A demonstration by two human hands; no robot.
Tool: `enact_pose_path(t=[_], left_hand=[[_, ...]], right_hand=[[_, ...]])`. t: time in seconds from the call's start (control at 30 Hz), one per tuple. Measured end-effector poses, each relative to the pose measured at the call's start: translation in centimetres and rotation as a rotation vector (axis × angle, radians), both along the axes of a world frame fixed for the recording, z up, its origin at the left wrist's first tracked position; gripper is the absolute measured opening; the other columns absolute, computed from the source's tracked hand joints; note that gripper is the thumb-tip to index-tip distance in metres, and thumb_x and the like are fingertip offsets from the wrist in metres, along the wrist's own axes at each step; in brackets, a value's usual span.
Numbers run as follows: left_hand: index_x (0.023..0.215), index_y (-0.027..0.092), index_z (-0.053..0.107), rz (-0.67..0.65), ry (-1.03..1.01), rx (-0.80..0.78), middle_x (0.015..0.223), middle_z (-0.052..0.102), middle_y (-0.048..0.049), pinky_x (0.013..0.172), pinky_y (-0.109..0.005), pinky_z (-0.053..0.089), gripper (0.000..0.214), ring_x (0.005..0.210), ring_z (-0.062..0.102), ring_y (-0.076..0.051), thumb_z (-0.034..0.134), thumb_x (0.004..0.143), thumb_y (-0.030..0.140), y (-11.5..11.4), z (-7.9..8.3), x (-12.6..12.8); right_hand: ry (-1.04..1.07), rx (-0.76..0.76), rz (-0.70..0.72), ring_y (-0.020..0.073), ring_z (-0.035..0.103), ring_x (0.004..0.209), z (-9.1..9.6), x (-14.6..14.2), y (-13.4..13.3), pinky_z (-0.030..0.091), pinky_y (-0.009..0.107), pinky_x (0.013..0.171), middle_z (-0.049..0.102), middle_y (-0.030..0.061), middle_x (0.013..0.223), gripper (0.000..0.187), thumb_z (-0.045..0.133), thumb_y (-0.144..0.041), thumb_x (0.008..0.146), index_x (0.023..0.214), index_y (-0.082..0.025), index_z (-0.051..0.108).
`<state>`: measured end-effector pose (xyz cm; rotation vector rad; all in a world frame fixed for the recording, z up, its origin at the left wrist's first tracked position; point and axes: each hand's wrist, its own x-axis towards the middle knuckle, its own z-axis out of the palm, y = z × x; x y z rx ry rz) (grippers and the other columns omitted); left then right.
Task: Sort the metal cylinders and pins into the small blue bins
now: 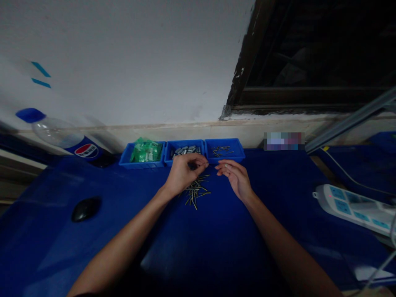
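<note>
My left hand point(185, 172) is closed in a pinch, with the tip of a thin dark rod point(207, 163) just showing at the fingertips. Facing it from the right, my right hand point(235, 177) has its fingers loosely curled and apart, and nothing shows in them. A loose pile of thin metal rods point(195, 193) lies on the blue table under my left hand. Right behind the hands stand a blue bin point(240, 155) with several thin rods and a blue bin point(168, 162) of short silvery metal pieces, partly covered by my left hand.
Farther left, another blue bin point(125, 160) holds green plastic packets. A cola bottle point(83, 146) leans at the back left, and a black mouse point(86, 209) lies on the left. On the right are a white power strip point(349, 208) and a metal bar point(343, 119).
</note>
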<state>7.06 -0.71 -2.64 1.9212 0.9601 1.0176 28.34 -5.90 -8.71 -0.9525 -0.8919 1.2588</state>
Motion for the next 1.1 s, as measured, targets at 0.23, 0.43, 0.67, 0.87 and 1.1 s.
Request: enact_pose_path(t=[0.23,0.43,0.67,0.87,1.1], left_hand=[[0.087,0.015,0.079,-0.083,0.007,-0.106,0.086,0.081,-0.006,0.077,-0.029,0.063,0.013,0.079,0.076,-0.016,0.073,0.084,0.025,0.0,-1.0,0.2],[0.088,0.015,0.079,-0.102,0.019,-0.121,0.087,0.081,-0.006,0.08,-0.031,0.063,0.012,0.079,0.076,-0.017,0.072,0.084,0.025,0.1,-1.4,0.1],[0.085,0.016,0.079,-0.053,-0.036,-0.121,0.086,0.08,-0.0061,0.077,-0.03,0.063,0.011,0.078,0.075,-0.016,0.074,0.083,0.025,0.1,-1.7,0.2],[0.087,0.016,0.079,-0.102,-0.019,-0.111,0.086,0.081,-0.0058,0.077,-0.029,0.062,0.01,0.078,0.075,-0.016,0.073,0.083,0.022,0.1,-1.6,0.1],[0.085,0.016,0.079,-0.142,0.061,-0.011,0.085,0.08,-0.0045,0.076,-0.028,0.06,0.013,0.077,0.073,-0.015,0.066,0.084,0.015,0.0,-1.4,0.2]], right_hand=[[-0.049,-0.014,0.044,0.0226,0.074,0.079,0.3,-0.1,-0.2,0.054,0.04,0.083,0.085,0.007,0.092,0.024,0.085,-0.037,0.079,0.099,-0.024,0.086],[-0.062,-0.021,0.028,0.0224,0.074,0.08,0.0,0.0,0.0,0.054,0.04,0.083,0.085,0.0066,0.091,0.021,0.087,-0.036,0.078,0.096,-0.025,0.087],[-0.072,-0.023,0.035,0.0216,0.075,0.08,-0.1,-0.1,0.1,0.055,0.039,0.084,0.085,0.0061,0.091,0.023,0.086,-0.036,0.08,0.1,-0.026,0.087],[-0.056,-0.033,0.055,0.0227,0.077,0.081,-0.2,0.2,0.0,0.055,0.039,0.085,0.086,0.0076,0.092,0.021,0.088,-0.035,0.078,0.096,-0.024,0.088],[-0.045,-0.045,0.011,0.0234,0.076,0.081,0.0,-0.1,0.1,0.056,0.04,0.083,0.085,0.0068,0.088,0.021,0.09,-0.036,0.074,0.092,-0.025,0.088]])
